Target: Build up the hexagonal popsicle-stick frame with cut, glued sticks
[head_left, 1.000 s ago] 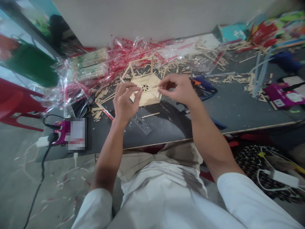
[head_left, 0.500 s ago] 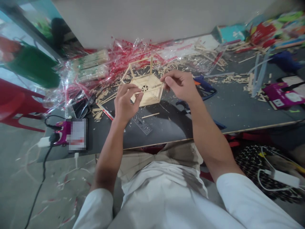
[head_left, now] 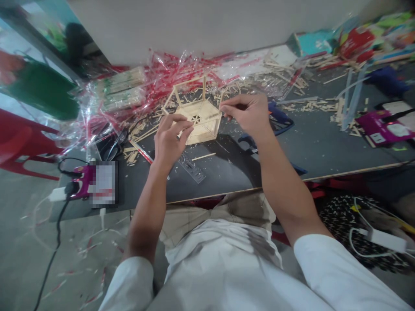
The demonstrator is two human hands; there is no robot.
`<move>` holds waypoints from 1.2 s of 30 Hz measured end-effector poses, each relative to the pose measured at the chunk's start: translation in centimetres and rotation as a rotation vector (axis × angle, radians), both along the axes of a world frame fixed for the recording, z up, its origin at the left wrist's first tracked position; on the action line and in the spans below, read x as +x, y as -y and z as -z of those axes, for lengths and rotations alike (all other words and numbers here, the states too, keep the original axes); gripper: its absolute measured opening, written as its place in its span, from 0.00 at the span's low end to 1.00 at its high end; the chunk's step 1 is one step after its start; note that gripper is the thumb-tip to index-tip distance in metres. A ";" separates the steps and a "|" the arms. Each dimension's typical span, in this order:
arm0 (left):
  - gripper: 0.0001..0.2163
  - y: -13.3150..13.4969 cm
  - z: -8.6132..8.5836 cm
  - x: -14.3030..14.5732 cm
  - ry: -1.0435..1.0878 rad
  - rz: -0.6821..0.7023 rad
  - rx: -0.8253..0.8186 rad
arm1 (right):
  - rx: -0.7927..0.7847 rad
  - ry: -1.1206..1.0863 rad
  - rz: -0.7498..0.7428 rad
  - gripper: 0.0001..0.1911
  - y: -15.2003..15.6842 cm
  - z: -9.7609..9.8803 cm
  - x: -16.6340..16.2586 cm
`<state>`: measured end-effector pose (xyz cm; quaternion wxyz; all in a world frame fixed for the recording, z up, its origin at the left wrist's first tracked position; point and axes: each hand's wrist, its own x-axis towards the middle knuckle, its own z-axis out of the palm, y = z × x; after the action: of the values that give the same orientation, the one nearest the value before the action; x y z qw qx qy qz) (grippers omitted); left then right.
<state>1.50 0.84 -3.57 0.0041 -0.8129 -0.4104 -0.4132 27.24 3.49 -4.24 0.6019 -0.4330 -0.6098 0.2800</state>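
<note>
A polygonal frame of thin wooden sticks [head_left: 203,137] rests on the dark table, with a spoked round opening in its floor and posts standing at its back. Over its front, a slender wooden stick [head_left: 207,120] spans between my two hands. My left hand [head_left: 170,140] pinches the stick's left end with thumb and fingers, above the frame's left side. At the right corner of the frame, the fingertips of my right hand [head_left: 248,113] are pressed together around the other end. My fingers cover part of the frame's left edge.
A clear ruler [head_left: 193,169] and a loose stick [head_left: 203,156] lie in front. Behind my right hand is a blue glue gun [head_left: 280,119]. Stick scraps, plastic wrappers [head_left: 171,71] and stick bundles [head_left: 121,88] spread along the back. A purple power strip [head_left: 82,181] sits at left.
My right hand's fingers have closed together at the frame's right corner, and that hand has turned slightly. My left hand stays nearly in place. The whole view has shifted a little.
</note>
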 end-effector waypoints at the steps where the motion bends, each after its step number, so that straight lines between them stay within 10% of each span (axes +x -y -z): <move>1: 0.05 0.0 -0.1 0.0 -0.003 -0.002 0.005 | -0.005 0.006 0.018 0.07 0.0 0.0 0.0; 11: 0.05 0.2 -0.4 0.0 -0.019 -0.005 -0.001 | -0.019 0.161 -0.013 0.22 0.0 0.1 0.1; 36: 0.30 0.7 -1.5 -1.7 -0.037 -0.132 -0.132 | 0.032 0.032 0.130 0.22 -1.8 1.5 -0.1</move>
<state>-0.19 0.17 -2.04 -0.0149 -0.7900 -0.4893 -0.3691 27.19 5.27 -5.76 0.6159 -0.4666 -0.5941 0.2237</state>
